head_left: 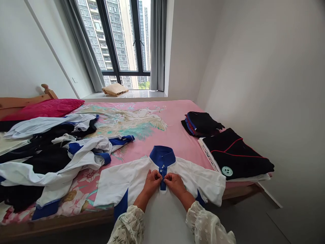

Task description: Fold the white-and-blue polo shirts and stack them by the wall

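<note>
A white polo shirt (pixel 122 181) with a blue collar and blue placket lies flat, front up, at the near edge of the bed. My left hand (pixel 152 179) pinches the left side of the blue placket just below the collar. My right hand (pixel 174 183) pinches the right side of the same placket. Both hands have their fingers curled tight on the cloth, thumbs nearly touching over the buttons. The shirt's lower part hangs over the bed edge towards me.
The pink flowered bedsheet (pixel 142 122) covers the bed. A loose heap of white, blue and black clothes (pixel 50 152) fills the left side. Folded dark garments (pixel 236 157) and a smaller folded stack (pixel 200 123) sit at the right edge. A red pillow (pixel 48 107) lies far left.
</note>
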`<state>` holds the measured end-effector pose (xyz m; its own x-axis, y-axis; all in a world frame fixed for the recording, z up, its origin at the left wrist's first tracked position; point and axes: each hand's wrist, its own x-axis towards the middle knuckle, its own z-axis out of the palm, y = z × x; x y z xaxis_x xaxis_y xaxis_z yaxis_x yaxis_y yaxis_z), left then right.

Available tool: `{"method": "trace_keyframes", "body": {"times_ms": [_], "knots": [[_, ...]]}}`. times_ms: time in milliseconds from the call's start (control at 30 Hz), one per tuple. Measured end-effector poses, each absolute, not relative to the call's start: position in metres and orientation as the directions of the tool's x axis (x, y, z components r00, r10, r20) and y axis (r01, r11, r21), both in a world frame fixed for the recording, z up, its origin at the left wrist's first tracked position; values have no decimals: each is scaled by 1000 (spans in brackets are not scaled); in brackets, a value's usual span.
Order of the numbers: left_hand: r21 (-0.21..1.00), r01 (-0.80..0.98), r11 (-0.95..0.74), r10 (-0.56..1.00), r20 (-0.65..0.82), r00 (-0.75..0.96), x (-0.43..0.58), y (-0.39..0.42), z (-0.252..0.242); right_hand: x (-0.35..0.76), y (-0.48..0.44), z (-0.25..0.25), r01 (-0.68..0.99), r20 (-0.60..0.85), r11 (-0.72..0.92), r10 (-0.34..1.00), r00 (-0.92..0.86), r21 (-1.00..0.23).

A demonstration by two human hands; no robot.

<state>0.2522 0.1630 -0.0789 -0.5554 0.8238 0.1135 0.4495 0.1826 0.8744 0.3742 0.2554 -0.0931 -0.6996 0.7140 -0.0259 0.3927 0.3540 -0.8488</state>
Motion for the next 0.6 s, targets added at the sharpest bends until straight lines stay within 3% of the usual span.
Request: {"method": "trace_keyframes", "body": {"times_ms": [400, 600], "knots": [[892, 410, 189, 826, 81, -557, 250, 165, -79, 372, 256, -89, 463, -43, 395, 723, -690, -794], [899, 397, 184, 831, 73, -551, 248, 164, -78, 373, 244, -89, 492, 47, 474, 753, -656, -731]]}}
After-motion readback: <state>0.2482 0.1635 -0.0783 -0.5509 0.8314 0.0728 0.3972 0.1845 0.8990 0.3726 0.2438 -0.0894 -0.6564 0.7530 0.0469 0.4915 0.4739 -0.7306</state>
